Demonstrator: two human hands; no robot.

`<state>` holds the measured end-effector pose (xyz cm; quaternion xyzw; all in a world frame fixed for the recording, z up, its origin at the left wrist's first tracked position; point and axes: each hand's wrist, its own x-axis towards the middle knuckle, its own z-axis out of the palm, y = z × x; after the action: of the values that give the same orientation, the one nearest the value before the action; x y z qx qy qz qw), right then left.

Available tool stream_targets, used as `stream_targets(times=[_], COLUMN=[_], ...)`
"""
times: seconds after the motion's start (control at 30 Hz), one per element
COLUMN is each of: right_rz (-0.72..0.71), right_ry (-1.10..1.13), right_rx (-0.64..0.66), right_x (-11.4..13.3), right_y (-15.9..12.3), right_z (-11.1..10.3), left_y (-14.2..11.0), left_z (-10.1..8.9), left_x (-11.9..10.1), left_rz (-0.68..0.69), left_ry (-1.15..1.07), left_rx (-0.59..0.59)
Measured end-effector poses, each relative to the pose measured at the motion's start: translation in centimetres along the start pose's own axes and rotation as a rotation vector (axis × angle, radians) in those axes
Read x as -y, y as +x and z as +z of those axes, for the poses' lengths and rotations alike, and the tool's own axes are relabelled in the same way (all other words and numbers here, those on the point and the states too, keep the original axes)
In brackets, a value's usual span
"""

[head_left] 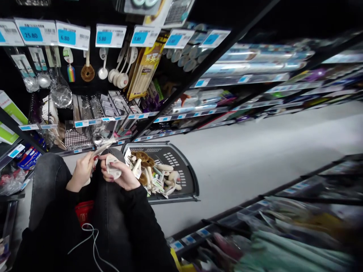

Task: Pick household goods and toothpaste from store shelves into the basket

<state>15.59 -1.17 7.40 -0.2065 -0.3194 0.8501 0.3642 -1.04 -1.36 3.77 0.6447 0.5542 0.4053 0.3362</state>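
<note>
Above my knees, my left hand (82, 170) is closed on a pale long-handled utensil (104, 146) that slants up to the right; its kind is unclear. Close beside it, my right hand (123, 175) pinches a white oval card (113, 168) with small print. Whether the card is joined to the utensil I cannot tell. Right of my hands, a black basket (188, 172) on the floor holds a pile of brown round-headed brushes (141, 155) and pale-handled pieces (164, 167), some with tags.
In front, a dark shelf carries price tags (73, 35), hanging ladles (61, 94), white-headed brushes (122, 80) and a brown brush (87, 72). Wire dividers and packaged goods sit lower. A pale floor aisle (241, 151) runs right, with another shelf (198, 234) along its near side. A white cord (95, 241) lies over my lap.
</note>
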Motion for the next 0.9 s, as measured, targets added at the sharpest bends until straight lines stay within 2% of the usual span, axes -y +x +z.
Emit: stream_targets(times=[0.2, 0.5, 0.7, 0.9], right_rz=[-0.077, -0.048, -0.014, 0.035], right_ry=[-0.01, 0.166, 0.177, 0.107], right_rx=[0.078, 0.25, 0.229, 0.124], right_x=[0.0, -0.2, -0.3, 0.0], right_y=[-0.7, -0.6, -0.5, -0.6], right_z=[-0.5, 0.9, 1.2, 1.2], left_y=[0.3, 0.4, 0.5, 0.6], left_z=[-0.1, 0.5, 0.4, 0.4], left_x=[-0.1, -0.8, -1.1, -1.1], left_rz=[-0.111, -0.206, -0.206, -0.235], left_ry=[-0.248, -0.421, -0.424, -0.462], left_rx=[0.095, 0.122, 0.115, 0.111])
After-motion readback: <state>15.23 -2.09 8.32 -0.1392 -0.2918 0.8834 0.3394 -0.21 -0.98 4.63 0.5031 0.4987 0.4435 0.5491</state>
